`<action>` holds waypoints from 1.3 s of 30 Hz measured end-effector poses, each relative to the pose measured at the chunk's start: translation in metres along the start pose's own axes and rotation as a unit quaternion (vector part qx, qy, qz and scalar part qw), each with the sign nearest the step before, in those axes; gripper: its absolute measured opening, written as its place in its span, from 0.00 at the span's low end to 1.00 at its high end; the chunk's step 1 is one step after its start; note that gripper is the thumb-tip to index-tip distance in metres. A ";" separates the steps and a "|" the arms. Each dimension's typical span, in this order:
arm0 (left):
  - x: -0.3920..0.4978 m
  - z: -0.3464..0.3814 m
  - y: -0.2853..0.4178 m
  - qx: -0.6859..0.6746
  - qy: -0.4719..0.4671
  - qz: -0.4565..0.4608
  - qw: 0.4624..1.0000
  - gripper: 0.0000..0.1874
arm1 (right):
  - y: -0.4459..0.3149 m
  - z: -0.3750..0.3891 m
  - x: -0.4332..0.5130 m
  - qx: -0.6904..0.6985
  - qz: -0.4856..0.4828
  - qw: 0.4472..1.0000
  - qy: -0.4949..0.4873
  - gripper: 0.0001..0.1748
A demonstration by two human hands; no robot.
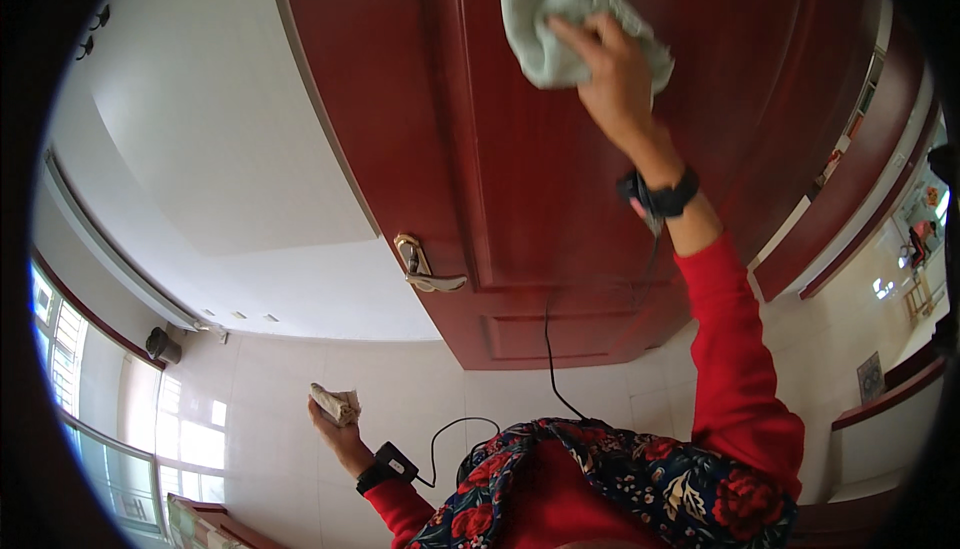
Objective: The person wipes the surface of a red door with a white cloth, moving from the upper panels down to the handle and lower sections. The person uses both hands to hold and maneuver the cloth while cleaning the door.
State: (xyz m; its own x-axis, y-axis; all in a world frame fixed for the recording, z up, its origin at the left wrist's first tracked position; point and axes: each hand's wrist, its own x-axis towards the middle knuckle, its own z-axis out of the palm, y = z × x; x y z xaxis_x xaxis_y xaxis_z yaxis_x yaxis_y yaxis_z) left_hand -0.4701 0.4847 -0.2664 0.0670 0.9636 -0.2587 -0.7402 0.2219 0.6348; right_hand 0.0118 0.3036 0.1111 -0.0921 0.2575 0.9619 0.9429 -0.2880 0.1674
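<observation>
My right hand presses a pale green cloth against the upper part of a dark red panelled door. Its fingers lie spread over the folds. Lower left, my left hand is closed around a folded beige cloth, held away from the door. A metal lever handle sits near the door's left edge, between the two hands. Each wrist wears a black strap with a device, and black cables run from them towards my body.
A white wall stands left of the door. A dark bin is on the tiled floor by the windows at far left. Red-framed shelving curves along the right, and a distant person is at the far right.
</observation>
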 end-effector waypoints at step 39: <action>0.053 0.055 -0.044 0.129 -0.246 -0.048 0.959 0.21 | 0.151 -0.098 -0.054 -0.054 0.064 0.995 0.056 0.27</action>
State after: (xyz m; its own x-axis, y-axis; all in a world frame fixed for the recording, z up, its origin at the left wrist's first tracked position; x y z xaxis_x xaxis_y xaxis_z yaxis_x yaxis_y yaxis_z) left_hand -0.3966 0.5343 -0.2680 0.4813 0.8765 0.0107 -0.5294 0.2809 0.8005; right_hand 0.1274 0.1564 0.1057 -0.0147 0.1100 0.9938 0.9100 -0.4104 0.0588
